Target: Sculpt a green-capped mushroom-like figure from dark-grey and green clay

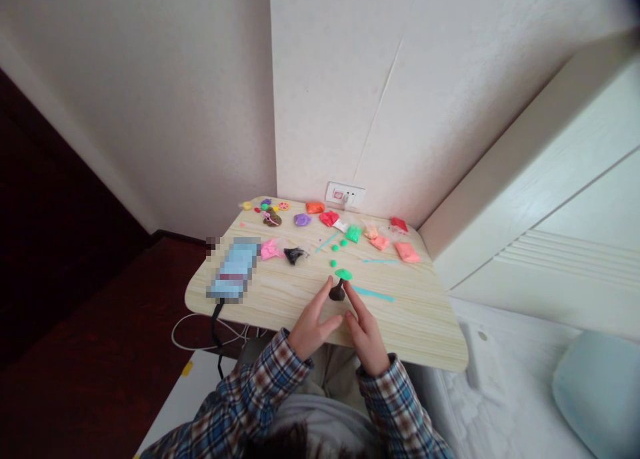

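A small clay tree stands upright near the front of the table, with a dark brown trunk and a flat green clay disc on top. My left hand is on its left side, index finger stretched toward the disc and thumb apart. From the right, my right hand reaches in with its index fingertip close beside the trunk top. Whether either fingertip touches the clay I cannot tell. Just behind the tree lie several small green clay pieces. A light blue modelling tool lies right of the tree.
Bags of clay in pink, black, purple, green and coral lie across the table. A phone-like screen, blurred out, sits at the left with a black cable. The wall socket is behind.
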Demonstrator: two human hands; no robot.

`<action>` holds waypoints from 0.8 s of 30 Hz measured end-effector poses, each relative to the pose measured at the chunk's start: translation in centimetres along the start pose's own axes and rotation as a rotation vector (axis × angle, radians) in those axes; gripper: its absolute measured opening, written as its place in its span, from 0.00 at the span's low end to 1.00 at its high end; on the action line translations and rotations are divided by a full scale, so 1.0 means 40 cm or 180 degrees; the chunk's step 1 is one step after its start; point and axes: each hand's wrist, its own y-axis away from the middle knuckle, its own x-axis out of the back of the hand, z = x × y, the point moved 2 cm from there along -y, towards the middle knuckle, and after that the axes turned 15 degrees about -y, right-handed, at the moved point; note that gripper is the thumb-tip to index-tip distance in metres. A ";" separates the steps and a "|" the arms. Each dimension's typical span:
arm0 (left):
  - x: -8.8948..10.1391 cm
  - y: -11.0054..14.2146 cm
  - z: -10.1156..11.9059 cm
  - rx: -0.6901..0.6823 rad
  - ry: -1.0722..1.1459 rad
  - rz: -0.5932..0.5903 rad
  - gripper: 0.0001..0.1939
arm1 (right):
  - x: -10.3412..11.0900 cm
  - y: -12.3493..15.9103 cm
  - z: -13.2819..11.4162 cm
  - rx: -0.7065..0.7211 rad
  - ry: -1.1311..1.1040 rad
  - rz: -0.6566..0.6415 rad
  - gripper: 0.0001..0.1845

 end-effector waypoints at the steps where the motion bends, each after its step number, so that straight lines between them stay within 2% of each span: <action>1: 0.000 -0.002 0.002 0.0039 0.0042 -0.0031 0.36 | -0.002 0.000 0.001 0.0028 0.0010 -0.0021 0.29; 5: -0.004 -0.008 0.014 0.0069 0.0021 -0.0088 0.36 | -0.014 -0.001 0.000 0.0186 0.0113 -0.0043 0.28; 14: -0.007 -0.005 0.024 -0.0044 -0.0073 -0.0005 0.40 | -0.021 -0.002 -0.007 0.0317 0.0138 -0.0007 0.27; 24: -0.009 -0.004 0.026 -0.0056 -0.0120 0.0120 0.39 | -0.023 -0.005 -0.020 0.0493 0.0337 -0.0068 0.29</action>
